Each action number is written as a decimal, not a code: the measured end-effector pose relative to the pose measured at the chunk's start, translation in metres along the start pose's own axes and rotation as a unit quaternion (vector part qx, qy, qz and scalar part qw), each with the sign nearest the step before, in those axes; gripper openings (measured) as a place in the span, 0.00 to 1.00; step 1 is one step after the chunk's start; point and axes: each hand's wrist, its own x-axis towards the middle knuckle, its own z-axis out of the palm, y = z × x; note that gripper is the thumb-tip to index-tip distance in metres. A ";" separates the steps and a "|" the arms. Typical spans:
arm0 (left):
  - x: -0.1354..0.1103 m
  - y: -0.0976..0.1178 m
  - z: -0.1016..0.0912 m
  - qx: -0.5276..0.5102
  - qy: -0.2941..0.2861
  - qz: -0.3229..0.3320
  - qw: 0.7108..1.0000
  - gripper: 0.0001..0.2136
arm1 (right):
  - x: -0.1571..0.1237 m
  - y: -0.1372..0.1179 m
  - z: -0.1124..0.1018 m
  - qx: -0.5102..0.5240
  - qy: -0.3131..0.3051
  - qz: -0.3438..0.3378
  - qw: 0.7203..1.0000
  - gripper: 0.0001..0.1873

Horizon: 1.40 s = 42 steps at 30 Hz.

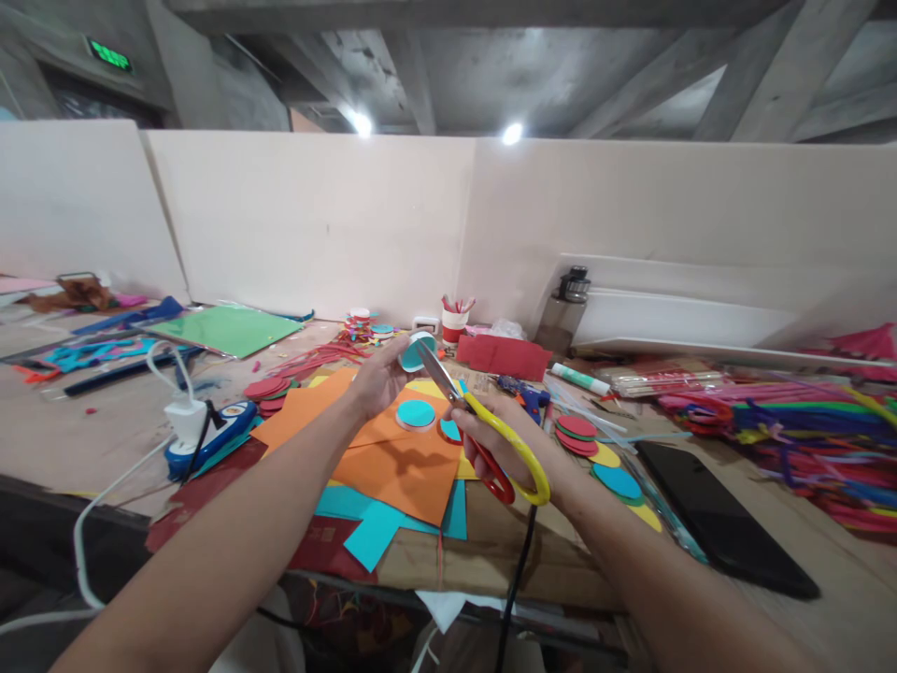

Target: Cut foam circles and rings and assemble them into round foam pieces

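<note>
My left hand (382, 381) pinches a small round teal piece with a white rim (415, 355); whether it is flat or cup-shaped is hard to tell. In my right hand (501, 425) is a pair of scissors (522, 453) with one yellow and one red handle loop. The scissor blades point up and left, with their tips at the teal piece. Below my hands, a second teal disc (416, 414) lies on orange paper (392, 463). Another teal disc (450, 430) is partly hidden by my right hand. Teal paper (375, 533) sticks out under the orange sheets.
Red discs (576, 428), blue discs (617, 481) and a black phone (721, 514) lie to the right, with pipe cleaners (791, 421) beyond. A blue power strip (210, 444) sits left. A bottle (564, 308) and a cup of red sticks (455, 322) stand at the back.
</note>
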 end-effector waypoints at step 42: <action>-0.001 -0.005 0.000 0.098 -0.029 0.013 0.995 0.21 | -0.002 -0.011 0.003 -0.045 0.031 0.056 0.997 0.12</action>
